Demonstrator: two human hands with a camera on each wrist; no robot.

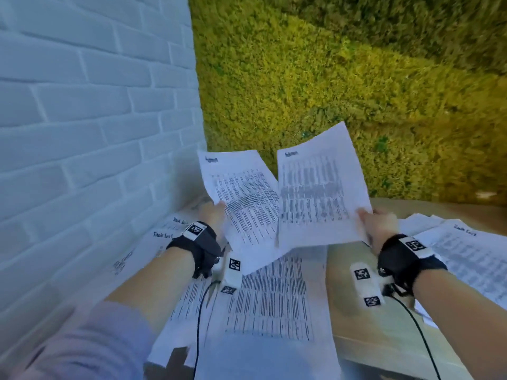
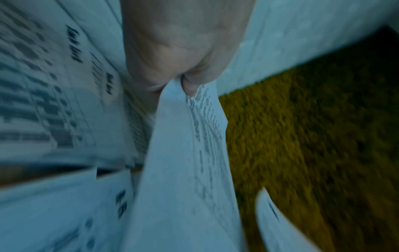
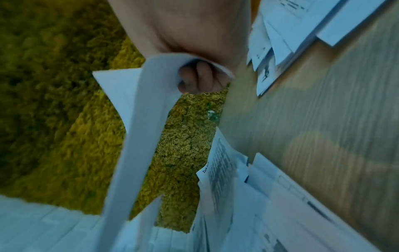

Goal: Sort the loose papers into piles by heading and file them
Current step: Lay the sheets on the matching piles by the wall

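Note:
My left hand (image 1: 214, 215) pinches the left edge of a printed sheet (image 1: 241, 193) and holds it up above the table. In the left wrist view that sheet (image 2: 185, 153) runs edge-on from my thumb and fingers (image 2: 190, 85). A second printed sheet (image 1: 318, 193) stands beside it, gripped at its lower right corner by my right hand (image 1: 375, 223). The right wrist view shows this sheet (image 3: 138, 136) curling over my curled fingers (image 3: 198, 78). Both held sheets carry a similar short handwritten heading at the top left. More loose papers (image 1: 271, 303) cover the table below.
A white brick wall (image 1: 82, 133) rises close on the left. Green moss-like wall covering (image 1: 356, 78) fills the back. Papers with another heading lie at the left (image 1: 164, 234) and right (image 1: 472, 259). Bare wooden tabletop (image 1: 362, 325) shows between the piles.

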